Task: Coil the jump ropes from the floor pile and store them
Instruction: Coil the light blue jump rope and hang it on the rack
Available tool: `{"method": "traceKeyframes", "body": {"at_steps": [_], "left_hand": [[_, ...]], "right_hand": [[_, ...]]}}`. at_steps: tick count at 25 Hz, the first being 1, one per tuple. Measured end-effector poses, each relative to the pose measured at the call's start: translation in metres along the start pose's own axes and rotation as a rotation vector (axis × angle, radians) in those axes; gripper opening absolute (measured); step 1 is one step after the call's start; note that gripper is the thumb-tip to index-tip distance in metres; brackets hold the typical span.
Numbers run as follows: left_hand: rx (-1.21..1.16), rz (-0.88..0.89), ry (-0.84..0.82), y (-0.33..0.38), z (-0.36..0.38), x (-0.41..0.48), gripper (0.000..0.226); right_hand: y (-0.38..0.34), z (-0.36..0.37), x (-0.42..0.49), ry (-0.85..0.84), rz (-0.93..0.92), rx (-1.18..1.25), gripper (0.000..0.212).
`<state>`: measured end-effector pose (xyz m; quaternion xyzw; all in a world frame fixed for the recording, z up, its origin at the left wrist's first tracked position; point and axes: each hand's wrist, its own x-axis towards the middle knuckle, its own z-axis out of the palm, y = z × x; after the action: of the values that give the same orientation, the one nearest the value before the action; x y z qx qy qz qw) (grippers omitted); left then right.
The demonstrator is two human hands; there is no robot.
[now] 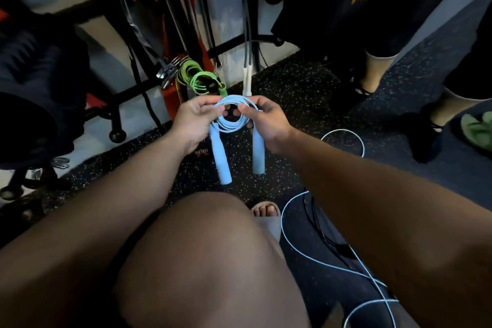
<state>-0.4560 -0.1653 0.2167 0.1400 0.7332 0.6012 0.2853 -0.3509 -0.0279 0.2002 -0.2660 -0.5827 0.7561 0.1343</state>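
**Finish the blue coil before you store it**

You hold the light blue plastic jump rope (231, 121), wound into a small round coil, in front of you above the speckled black rubber floor (292, 82). Its two pale blue handles (220, 160) hang down from the coil side by side, a little apart.

To do this step well, press the loops flat against each other so none slips out, and bring the handles level. The bundle probably needs a tuck or a wrap to secure it before you free either hand. Let go with one hand at a time.

Your left hand (193, 117) has its fingers and thumb curled round the coil's left side. Your right hand (266, 120) pinches the right side, thumb on top of the strands. Both grips are clamped on the rope, not spread.

A coiled bright green jump rope (198, 80) hangs on the black metal rack (127, 90) just beyond your hands, so that looks like the storage spot. Another thin pale blue rope (286, 224) lies loose on the floor at your right, likely the next one to coil.
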Motion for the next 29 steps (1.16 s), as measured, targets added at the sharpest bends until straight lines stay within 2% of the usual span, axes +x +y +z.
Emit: {"method": "traceKeyframes", "body": {"at_steps": [5, 10, 13, 17, 20, 23, 26, 29], "left_hand": [[0.003, 0.038, 0.185, -0.012, -0.008, 0.037, 0.026], [0.011, 0.088, 0.349, -0.016, -0.01, 0.07, 0.024], [0.025, 0.077, 0.382, -0.022, -0.011, 0.087, 0.023], [0.06, 0.059, 0.377, -0.03, -0.021, 0.113, 0.025], [0.149, 0.077, 0.446, -0.032, -0.025, 0.129, 0.024], [0.286, -0.037, 0.483, -0.035, -0.032, 0.148, 0.03], [0.401, -0.251, 0.338, -0.035, -0.043, 0.166, 0.042], [0.47, -0.241, 0.393, -0.036, -0.04, 0.162, 0.049]], "right_hand": [[0.011, 0.021, 0.05, 0.031, 0.012, -0.032, 0.016], [0.016, 0.038, 0.098, 0.077, -0.07, -0.127, 0.022], [0.022, 0.043, 0.121, 0.093, -0.072, -0.125, 0.022], [0.032, 0.043, 0.146, 0.039, 0.046, -0.131, 0.025], [0.031, 0.053, 0.164, 0.066, 0.075, -0.179, 0.011], [0.025, 0.067, 0.182, 0.118, 0.125, -0.123, 0.01], [0.026, 0.07, 0.197, 0.119, 0.139, -0.172, 0.01], [0.028, 0.064, 0.195, 0.113, 0.114, -0.227, 0.016]]}}
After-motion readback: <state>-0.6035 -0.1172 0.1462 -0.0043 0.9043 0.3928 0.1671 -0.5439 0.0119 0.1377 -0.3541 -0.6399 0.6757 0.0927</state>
